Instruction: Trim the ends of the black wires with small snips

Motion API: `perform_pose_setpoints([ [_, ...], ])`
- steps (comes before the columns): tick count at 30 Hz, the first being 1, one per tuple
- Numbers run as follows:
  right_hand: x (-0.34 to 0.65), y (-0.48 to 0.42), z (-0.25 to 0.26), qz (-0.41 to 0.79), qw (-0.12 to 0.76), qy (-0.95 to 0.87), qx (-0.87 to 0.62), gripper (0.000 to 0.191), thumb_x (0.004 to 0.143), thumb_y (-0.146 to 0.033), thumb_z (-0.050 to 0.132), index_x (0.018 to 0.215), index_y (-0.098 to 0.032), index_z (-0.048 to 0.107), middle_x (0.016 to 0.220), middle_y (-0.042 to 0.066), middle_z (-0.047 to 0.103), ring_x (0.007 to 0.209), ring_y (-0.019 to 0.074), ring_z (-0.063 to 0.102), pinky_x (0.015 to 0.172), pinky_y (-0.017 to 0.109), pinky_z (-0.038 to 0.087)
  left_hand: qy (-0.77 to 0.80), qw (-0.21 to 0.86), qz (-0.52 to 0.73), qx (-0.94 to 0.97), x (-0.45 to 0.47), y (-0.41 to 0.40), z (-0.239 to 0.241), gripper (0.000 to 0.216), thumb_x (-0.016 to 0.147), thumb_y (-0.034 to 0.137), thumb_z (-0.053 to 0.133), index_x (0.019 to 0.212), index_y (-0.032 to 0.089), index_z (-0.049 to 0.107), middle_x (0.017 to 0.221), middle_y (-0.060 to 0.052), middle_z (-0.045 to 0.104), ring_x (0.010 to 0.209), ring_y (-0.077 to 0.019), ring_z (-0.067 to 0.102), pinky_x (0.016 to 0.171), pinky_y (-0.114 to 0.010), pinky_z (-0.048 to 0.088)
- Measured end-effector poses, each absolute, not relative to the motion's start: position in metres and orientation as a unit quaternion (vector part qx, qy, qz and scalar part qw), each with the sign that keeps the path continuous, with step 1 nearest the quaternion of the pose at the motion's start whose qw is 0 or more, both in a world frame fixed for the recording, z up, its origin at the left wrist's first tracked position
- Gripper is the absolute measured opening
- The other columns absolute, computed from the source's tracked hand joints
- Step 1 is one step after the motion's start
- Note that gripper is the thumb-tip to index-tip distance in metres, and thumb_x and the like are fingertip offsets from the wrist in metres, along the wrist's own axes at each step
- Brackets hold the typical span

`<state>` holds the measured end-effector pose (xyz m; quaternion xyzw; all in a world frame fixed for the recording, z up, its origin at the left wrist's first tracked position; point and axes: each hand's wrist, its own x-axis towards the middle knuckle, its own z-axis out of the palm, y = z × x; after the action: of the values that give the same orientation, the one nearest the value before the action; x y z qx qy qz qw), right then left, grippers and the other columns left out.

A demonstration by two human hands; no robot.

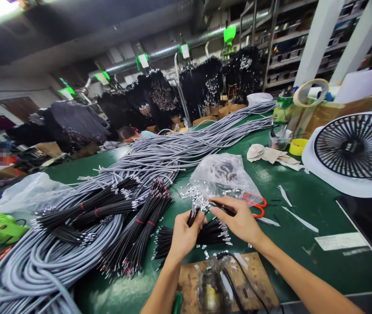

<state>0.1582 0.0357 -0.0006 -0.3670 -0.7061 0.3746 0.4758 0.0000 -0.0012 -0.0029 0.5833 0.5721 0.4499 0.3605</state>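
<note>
My left hand (pixel 186 233) and right hand (pixel 240 218) are both gripping, beyond the wooden board (pixel 259 279). Grey cables (pixel 46 255): left of board. Black wire bundle (pixel 214 234): just past it. Dark tool (pixel 224 206), right; thin black piece (pixel 192 215), left. Silver bits (pixel 199 199): farther past board.

Left side of the table (pixel 290 250), there's the cable coil (pixel 32 270), wire bundles (pixel 89 201) piled on it; centre now, metal pieces (pixel 199 197) just beyond left hand (pixel 186 231) and right hand (pixel 240 218), plastic bag (pixel 223 170) behind, board (pixel 259 274) nearest, fan (pixel 352 148) over right
</note>
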Motion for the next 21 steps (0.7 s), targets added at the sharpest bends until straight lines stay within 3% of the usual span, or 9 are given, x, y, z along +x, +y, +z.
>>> perform_pose_setpoints([
  [3,0.158,0.037,-0.002,0.389,0.482,-0.700,-0.355,0.019,0.078,-0.033,0.058,0.084,-0.017,0.067,0.070,0.002,0.060,0.060,0.0122,0.051,0.054,0.024,0.038,0.558,0.390,0.434,0.590,0.000,-0.002,-0.001,0.042,0.079,0.048,0.049,0.059,0.012,0.057,0.045,0.005,0.037,0.036,-0.0045,0.028,0.038,-0.020,0.020],
  [7,0.158,0.037,-0.005,0.406,0.483,-0.689,-0.356,0.020,0.079,-0.032,0.057,0.067,-0.016,0.059,0.061,-0.001,0.051,0.054,0.0101,0.043,0.051,0.023,0.033,0.548,0.418,0.418,0.592,0.003,-0.005,0.005,0.041,0.078,0.047,0.051,0.060,0.011,0.058,0.043,0.004,0.039,0.034,-0.0042,0.029,0.036,-0.019,0.020],
  [13,0.159,0.039,-0.008,0.413,0.487,-0.686,-0.347,0.020,0.079,-0.033,0.056,0.068,-0.016,0.057,0.061,-0.001,0.049,0.054,0.0102,0.041,0.050,0.024,0.032,0.552,0.394,0.442,0.587,0.007,-0.005,0.009,0.036,0.074,0.037,0.060,0.050,0.013,0.051,0.042,0.003,0.044,0.041,-0.0063,0.039,0.044,-0.019,0.029],
  [18,0.158,0.040,-0.008,0.419,0.495,-0.688,-0.326,0.017,0.082,-0.031,0.053,0.081,-0.017,0.063,0.070,0.002,0.056,0.063,0.0130,0.049,0.057,0.025,0.036,0.548,0.411,0.439,0.581,0.005,-0.005,0.005,0.036,0.079,0.043,0.051,0.060,0.012,0.054,0.039,0.006,0.037,0.031,-0.0044,0.032,0.035,-0.018,0.022],
  [21,0.157,0.041,-0.007,0.420,0.498,-0.694,-0.306,0.016,0.081,-0.031,0.055,0.078,-0.018,0.063,0.071,0.002,0.057,0.065,0.0133,0.050,0.059,0.025,0.038,0.544,0.423,0.434,0.580,0.005,-0.006,0.004,0.040,0.079,0.047,0.048,0.059,0.013,0.052,0.039,0.006,0.035,0.030,-0.0039,0.030,0.032,-0.017,0.019],
])
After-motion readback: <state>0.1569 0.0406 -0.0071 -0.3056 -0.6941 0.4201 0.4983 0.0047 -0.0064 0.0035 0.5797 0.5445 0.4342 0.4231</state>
